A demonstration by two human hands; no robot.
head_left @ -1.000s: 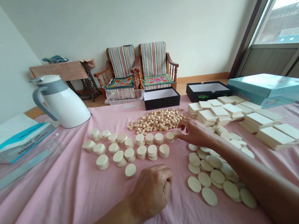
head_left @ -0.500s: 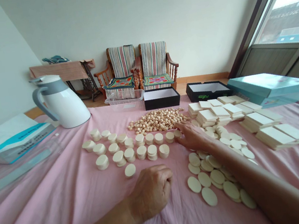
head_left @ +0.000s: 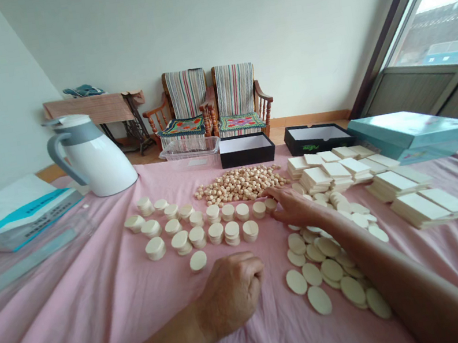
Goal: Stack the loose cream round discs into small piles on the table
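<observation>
My right hand [head_left: 291, 205] reaches across to the right end of a row of round wooden discs. Its fingers are closed at the edge of a pale wooden disc [head_left: 270, 205] there. My left hand [head_left: 233, 288] rests on the cloth as a fist, and what it may hold is hidden. Just beyond it a single disc [head_left: 198, 261] lies flat. Short stacks of discs [head_left: 197, 235] stand in rows to the left. Loose discs [head_left: 319, 300] spread in a pile beside and partly under my right forearm.
Behind the rows lies a heap of small wooden pieces [head_left: 242, 184]. Stacked rectangular wooden pieces [head_left: 423, 206] stand at the right, near a light-blue box [head_left: 415, 131]. Farther back are black boxes [head_left: 248, 156] and a clear plastic tray [head_left: 190, 150]. A white jug [head_left: 107, 162] stands left.
Both hands keep almost the same place and pose. The whole view has shifted very slightly.
</observation>
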